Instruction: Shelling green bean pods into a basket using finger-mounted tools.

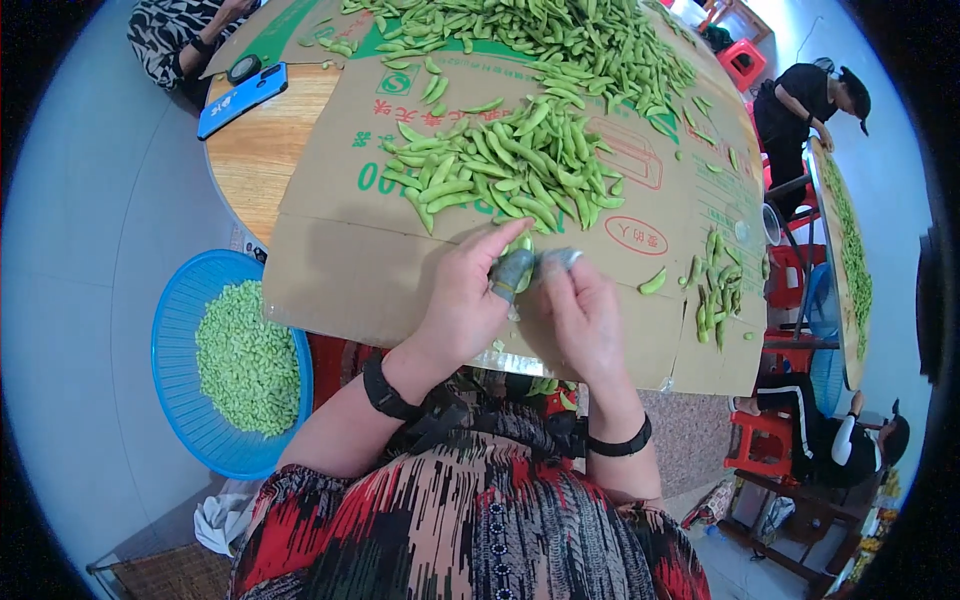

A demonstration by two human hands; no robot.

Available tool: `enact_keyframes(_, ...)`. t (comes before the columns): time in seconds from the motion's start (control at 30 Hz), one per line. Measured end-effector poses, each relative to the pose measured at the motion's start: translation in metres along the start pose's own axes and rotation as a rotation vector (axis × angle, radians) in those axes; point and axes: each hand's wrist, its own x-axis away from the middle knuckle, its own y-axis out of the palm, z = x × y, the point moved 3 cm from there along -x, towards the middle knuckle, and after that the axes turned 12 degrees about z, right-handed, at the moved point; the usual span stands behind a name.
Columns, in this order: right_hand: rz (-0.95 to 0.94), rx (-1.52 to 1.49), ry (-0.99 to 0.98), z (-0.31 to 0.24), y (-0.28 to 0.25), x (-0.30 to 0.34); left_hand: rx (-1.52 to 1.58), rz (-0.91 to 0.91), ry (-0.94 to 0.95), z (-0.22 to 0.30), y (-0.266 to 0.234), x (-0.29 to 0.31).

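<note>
My left hand [465,300] is closed on a green bean pod [524,243], pinched between fingers and a thumb in a grey cover. Close by on the right, my right hand [583,318] has its thumb and fingers pressed together, also with a pale grey cover at the tips. What the right fingers hold, if anything, is hidden. Both hands are over the near part of a flattened cardboard sheet [340,265]. Just beyond them lies a small heap of unshelled pods [500,165]. A larger pod heap [610,50] covers the far side.
A blue basket [172,350] of shelled beans [245,350] stands low at my left. On the wooden table [255,150] lies a blue phone [242,100]. Discoloured pods [715,290] lie right. Other people [800,110] sit or stand around, one by another pod-covered table [850,250].
</note>
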Motion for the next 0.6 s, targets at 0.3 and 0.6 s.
enact_keyframes(0.3, -0.174, -0.863, 0.619, 0.019, -0.005, -0.006, -0.054, -0.228, 0.215, 0.028, -0.001, 0.004)
enact_keyframes(0.6, -0.367, -1.587, 1.041, 0.034, 0.006, 0.004, 0.062, -0.132, 0.411, 0.024, 0.001, 0.008)
